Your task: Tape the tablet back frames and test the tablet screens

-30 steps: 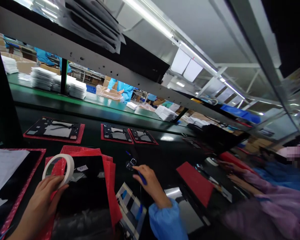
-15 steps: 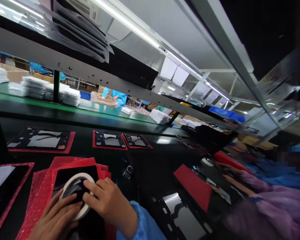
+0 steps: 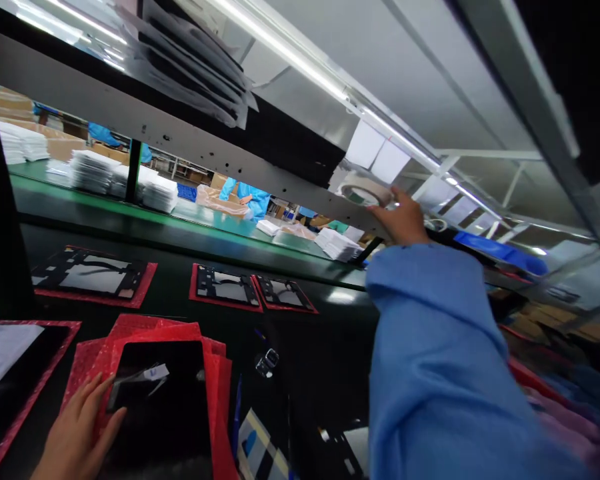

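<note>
My right hand is stretched out to the overhead shelf rail, its fingers closed on the rim of a roll of masking tape. Low on the left, my left hand lies with fingers apart at the left edge of a black tablet-like panel. A small clear piece with a white label rests on the panel near its top. Under the panel is a pile of red bubble-wrap bags, fanned out unevenly.
Several panels on red bags line the back of the dark bench. A wristwatch-like item lies right of the pile. The shelf rail crosses above, bearing black sheets. A co-worker's pink sleeve shows at right.
My right hand has lifted the tape roll off the black panel and carried it up and right to the shelf. My left hand has let go of the roll and moved left.
</note>
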{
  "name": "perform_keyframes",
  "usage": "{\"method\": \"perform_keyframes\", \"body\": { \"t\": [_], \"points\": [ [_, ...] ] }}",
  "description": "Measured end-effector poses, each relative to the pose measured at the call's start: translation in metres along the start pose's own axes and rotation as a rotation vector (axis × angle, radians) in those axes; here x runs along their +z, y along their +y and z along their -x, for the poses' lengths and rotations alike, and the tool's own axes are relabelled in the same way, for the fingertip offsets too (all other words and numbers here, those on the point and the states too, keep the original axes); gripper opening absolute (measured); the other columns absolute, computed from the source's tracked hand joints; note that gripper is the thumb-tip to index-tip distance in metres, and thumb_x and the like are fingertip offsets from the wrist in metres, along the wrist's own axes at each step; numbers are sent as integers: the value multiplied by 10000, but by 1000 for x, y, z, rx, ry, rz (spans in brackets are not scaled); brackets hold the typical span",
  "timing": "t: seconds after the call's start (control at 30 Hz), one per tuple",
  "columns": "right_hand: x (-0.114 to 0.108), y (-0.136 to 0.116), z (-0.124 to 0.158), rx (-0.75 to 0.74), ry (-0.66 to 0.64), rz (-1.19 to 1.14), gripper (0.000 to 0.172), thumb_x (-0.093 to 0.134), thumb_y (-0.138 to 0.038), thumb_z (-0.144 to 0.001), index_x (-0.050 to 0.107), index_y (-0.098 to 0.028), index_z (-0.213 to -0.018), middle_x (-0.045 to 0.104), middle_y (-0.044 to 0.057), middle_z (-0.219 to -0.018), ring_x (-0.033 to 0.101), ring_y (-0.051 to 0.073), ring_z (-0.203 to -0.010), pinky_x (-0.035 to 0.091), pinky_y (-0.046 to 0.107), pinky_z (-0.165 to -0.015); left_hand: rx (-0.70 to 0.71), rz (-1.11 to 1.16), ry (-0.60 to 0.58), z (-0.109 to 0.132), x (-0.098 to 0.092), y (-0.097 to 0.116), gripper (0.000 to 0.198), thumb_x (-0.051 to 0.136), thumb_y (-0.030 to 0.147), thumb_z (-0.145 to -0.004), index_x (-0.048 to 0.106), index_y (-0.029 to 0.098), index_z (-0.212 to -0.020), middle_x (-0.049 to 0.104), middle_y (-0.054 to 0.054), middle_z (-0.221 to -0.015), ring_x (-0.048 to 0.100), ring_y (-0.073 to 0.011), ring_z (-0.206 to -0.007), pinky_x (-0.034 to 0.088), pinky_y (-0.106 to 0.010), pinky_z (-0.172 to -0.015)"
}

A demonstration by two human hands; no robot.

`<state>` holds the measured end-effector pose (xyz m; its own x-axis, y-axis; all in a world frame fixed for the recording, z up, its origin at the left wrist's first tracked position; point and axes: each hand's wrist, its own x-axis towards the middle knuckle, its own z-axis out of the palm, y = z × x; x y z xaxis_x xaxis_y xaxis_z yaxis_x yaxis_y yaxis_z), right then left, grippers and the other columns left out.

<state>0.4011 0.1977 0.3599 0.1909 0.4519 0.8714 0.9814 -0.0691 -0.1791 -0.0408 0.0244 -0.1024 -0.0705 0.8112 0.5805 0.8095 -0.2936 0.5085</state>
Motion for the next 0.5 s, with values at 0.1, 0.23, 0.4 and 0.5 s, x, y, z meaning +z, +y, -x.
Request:
{"method": "perform_keyframes", "body": {
  "t": [0.1,0.23,0.4,0.5],
  "points": [
    [17,-12,2,73,-48,-24,636,636,-305,-729,530,114,-1195,589,302,-1121,572,233,-1026,380,373,-788,-80,30,-81,-2,-10,8,410,526,440,-843,508,213,-1183,677,-121,-1086,668,-286,-979,562,-444,-801],
    [29,-32,75,51,-55,-118,495,592,-247,-802,543,-18,-1237,557,258,-1214,560,233,-1064,397,389,-847,-195,48,-193,-10,-30,26,408,517,420,-858,508,187,-1193,686,-116,-1092,654,-278,-1006,522,-456,-848],
    [7,-65,245,-324,-569,-488,275,520,-371,-867,663,-212,-1039,643,110,-1137,592,246,-1077,474,428,-895,-268,78,-231,-18,-40,38,394,501,397,-867,509,194,-1204,677,-103,-1105,631,-276,-1034,473,-473,-897],
    [-13,-83,349,-321,-920,-552,302,535,-400,-867,626,-324,-1145,649,48,-1164,618,252,-1055,497,450,-909,-316,113,-206,-22,-39,41,400,520,391,-847,515,192,-1194,680,-107,-1069,638,-277,-1002,474,-465,-878]
  ]
}}
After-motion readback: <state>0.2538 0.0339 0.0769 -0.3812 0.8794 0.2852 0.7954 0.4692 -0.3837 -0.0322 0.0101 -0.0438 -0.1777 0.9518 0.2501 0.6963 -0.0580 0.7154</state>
